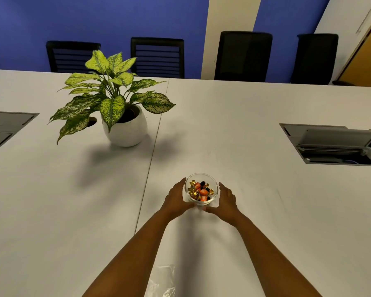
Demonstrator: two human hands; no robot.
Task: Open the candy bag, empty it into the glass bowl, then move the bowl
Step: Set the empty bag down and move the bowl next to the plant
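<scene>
A small clear glass bowl [201, 176] stands on the white table, holding several wrapped candies [200, 190] in orange, gold and black. My left hand [176, 199] cups the bowl's left side and my right hand [226, 200] cups its right side, thumbs meeting under its near edge. Both arms are stretched forward. The empty clear plastic candy bag [162, 281] lies crumpled on the table near me, between my forearms.
A potted plant [124, 125] in a round white pot stands at the back left. Recessed cable boxes sit in the table at the left [7, 129] and the right [334, 144], the right one with its lid up. Black chairs [243, 56] line the far edge.
</scene>
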